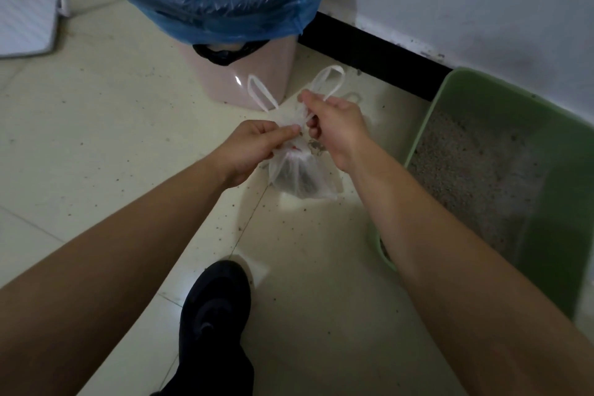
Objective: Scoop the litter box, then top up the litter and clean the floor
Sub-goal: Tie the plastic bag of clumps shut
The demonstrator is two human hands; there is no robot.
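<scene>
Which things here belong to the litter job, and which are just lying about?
Job: white plastic bag, gripped by left hand and right hand; green litter box; blue-lined bin; spilled grains on floor.
Lying about: white router.

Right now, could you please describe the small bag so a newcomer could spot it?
Start at the pink bin lined in blue. In front of it, beside the green litter box, the left hand and right hand pinch a small bag. It alone is see-through white plastic with two looped handles.

Dim indoor light, soft glare on floor tiles (193, 283), wide-angle bending at edges, slight blur
</scene>
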